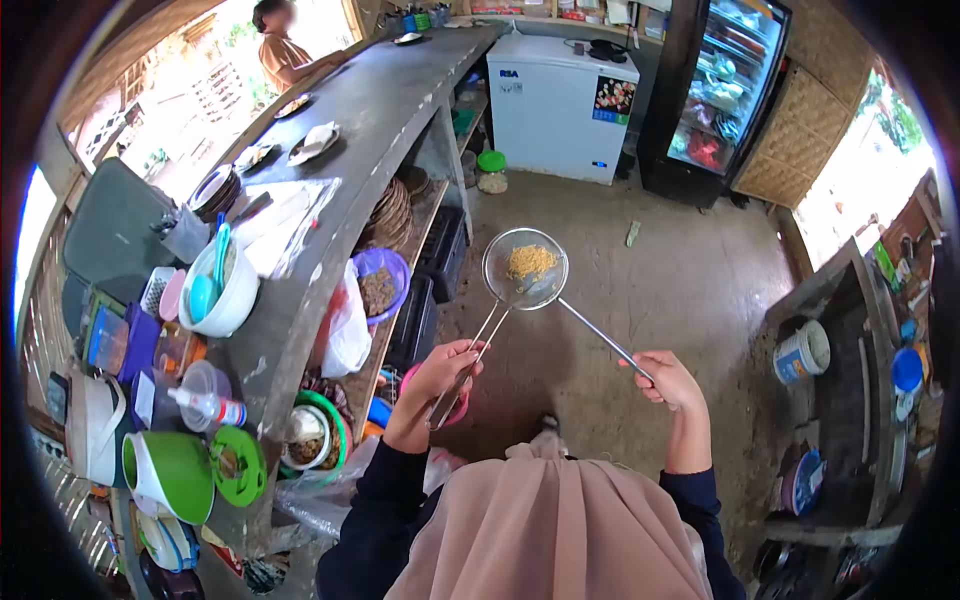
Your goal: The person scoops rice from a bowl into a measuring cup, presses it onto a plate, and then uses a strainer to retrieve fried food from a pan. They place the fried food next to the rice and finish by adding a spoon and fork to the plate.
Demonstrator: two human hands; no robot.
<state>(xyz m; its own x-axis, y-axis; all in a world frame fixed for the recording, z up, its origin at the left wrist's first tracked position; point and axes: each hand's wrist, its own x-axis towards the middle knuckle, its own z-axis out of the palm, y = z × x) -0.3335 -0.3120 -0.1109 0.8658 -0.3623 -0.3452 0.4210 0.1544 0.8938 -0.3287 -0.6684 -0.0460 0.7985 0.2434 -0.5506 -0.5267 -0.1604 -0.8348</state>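
Fingers point(466, 352) of the left hand point(440, 380) curl shut around the twin-wire handle of a strainer point(499, 287). They grip it near the far end, so the mesh bowl sits well ahead of the knuckles, out over the floor point(660, 260) and clear of the desk point(380, 110) on the left. The strainer looks level, which likely keeps the small heap of golden crumbs point(530, 262) resting in the mesh. The right hand point(668, 381) pinches the end of a thin metal rod point(603, 339) between thumb and fingertips. The rod slants up and left, and its far tip reaches the strainer's rim beside the crumbs. Such a long, light hold seems meant for working the tip at a distance.
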